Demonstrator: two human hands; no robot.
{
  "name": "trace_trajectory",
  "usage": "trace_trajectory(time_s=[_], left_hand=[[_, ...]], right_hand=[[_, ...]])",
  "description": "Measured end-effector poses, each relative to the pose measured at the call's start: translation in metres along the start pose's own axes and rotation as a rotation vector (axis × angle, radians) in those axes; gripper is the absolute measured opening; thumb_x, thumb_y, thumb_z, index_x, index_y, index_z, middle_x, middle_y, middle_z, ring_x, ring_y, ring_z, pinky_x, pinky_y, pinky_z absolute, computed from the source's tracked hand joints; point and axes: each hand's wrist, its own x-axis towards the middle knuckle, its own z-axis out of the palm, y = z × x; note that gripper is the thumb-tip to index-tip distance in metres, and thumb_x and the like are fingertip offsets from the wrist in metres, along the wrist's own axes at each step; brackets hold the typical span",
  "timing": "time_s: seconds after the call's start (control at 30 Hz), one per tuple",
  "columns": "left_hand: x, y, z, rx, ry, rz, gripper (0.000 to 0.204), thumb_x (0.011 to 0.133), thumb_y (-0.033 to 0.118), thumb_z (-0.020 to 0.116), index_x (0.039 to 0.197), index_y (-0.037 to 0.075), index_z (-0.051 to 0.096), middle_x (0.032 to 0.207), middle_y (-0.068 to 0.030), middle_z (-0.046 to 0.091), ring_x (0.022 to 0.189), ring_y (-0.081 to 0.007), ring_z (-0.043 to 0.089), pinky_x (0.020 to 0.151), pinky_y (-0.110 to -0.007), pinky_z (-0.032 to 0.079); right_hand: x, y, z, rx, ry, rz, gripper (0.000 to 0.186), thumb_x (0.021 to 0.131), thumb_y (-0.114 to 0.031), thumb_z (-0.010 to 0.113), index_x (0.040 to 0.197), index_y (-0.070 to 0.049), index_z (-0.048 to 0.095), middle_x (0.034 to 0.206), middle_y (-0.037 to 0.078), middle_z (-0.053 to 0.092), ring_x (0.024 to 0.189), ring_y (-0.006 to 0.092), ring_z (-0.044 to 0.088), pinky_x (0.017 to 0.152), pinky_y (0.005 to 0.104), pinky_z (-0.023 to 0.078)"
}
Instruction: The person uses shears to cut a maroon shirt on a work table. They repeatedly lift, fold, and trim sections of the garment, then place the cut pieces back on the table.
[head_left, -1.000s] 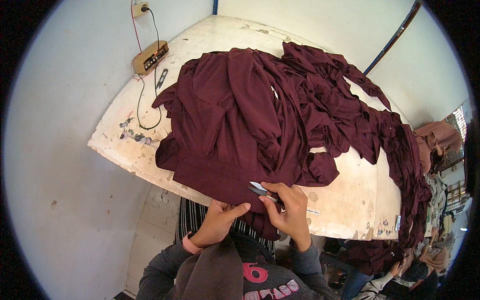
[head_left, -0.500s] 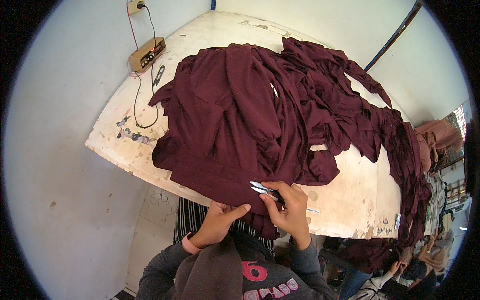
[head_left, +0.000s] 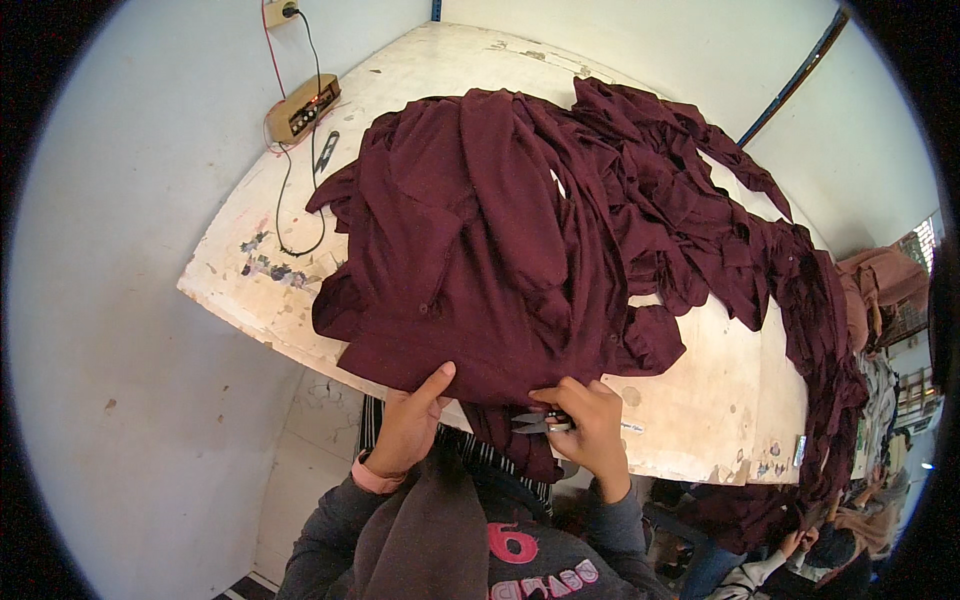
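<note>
A dark maroon garment (head_left: 470, 250) lies in loose folds over the table's front edge in front of me. My left hand (head_left: 408, 428) pinches its near hem, the thumb on top and the fingers hidden beneath the cloth. To the right, my right hand (head_left: 592, 428) holds small metal thread snips (head_left: 530, 424), with the blades pointing left just below the hem. The thumb and forefinger of that hand also touch the hem. Part of the cloth hangs below the edge, between my hands and my lap.
More maroon garments (head_left: 700, 230) are heaped across the pale worn table (head_left: 690, 410) to the right. A wooden box radio (head_left: 305, 108) with cables and a dark cutter-like tool (head_left: 327, 152) sit at the far left. Other people's hands (head_left: 797, 540) show at the lower right.
My left hand has shifted left along the hem. The snips have dropped from over the cloth to below its edge, and the hem has been turned, showing a different stretch.
</note>
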Motion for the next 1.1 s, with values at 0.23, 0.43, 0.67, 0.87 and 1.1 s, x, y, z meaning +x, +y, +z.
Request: trace_trajectory(time_s=[0.23, 0.43, 0.67, 0.87, 1.1], left_hand=[[-0.015, 0.01, 0.015, 0.131, -0.067, 0.05, 0.047, 0.1, 0.008, 0.065, 0.143, 0.003, 0.047, 0.137, -0.0089, 0.058, 0.122, -0.0211, 0.06, 0.104, -0.035, 0.049], [-0.02, 0.006, 0.009, 0.286, -0.089, 0.125, 0.043, 0.099, 0.008, 0.067, 0.138, 0.001, 0.051, 0.133, -0.008, 0.061, 0.119, -0.0178, 0.059, 0.104, -0.033, 0.045], [-0.02, 0.009, 0.004, 0.274, -0.08, 0.167, 0.042, 0.098, 0.009, 0.068, 0.136, 0.0, 0.053, 0.131, -0.0072, 0.062, 0.118, -0.018, 0.059, 0.104, -0.034, 0.045], [-0.023, 0.014, 0.011, 0.268, -0.083, 0.116, 0.042, 0.098, 0.009, 0.069, 0.136, 0.0, 0.054, 0.131, -0.0072, 0.062, 0.118, -0.0173, 0.059, 0.104, -0.034, 0.045], [-0.025, 0.014, 0.007, 0.273, -0.076, 0.098, 0.042, 0.097, 0.008, 0.069, 0.136, 0.0, 0.054, 0.13, -0.0068, 0.062, 0.117, -0.0168, 0.06, 0.104, -0.033, 0.046]], right_hand=[[0.037, -0.024, 0.016, 0.246, 0.275, 0.078, 0.03, 0.069, -0.016, 0.083, 0.098, -0.015, 0.076, 0.071, 0.001, 0.058, 0.056, 0.0215, 0.051, 0.054, 0.0329, 0.036], [0.049, -0.028, 0.026, 0.229, 0.266, -0.065, 0.025, 0.064, -0.01, 0.078, 0.088, -0.012, 0.073, 0.074, 0.0, 0.063, 0.055, 0.0168, 0.053, 0.056, 0.0318, 0.035], [0.047, -0.03, -0.004, 0.287, 0.162, 0.057, 0.032, 0.072, -0.02, 0.086, 0.101, -0.012, 0.073, 0.088, 0.002, 0.071, 0.07, 0.0186, 0.065, 0.06, 0.0317, 0.038], [0.056, -0.02, -0.004, 0.088, 0.215, -0.103, 0.03, 0.077, -0.018, 0.083, 0.105, -0.012, 0.075, 0.094, 0.001, 0.072, 0.079, 0.0176, 0.063, 0.071, 0.0327, 0.037], [0.059, -0.022, 0.002, 0.064, 0.232, -0.144, 0.029, 0.076, -0.02, 0.083, 0.104, -0.013, 0.076, 0.094, -0.001, 0.072, 0.074, 0.017, 0.059, 0.07, 0.0328, 0.036]])
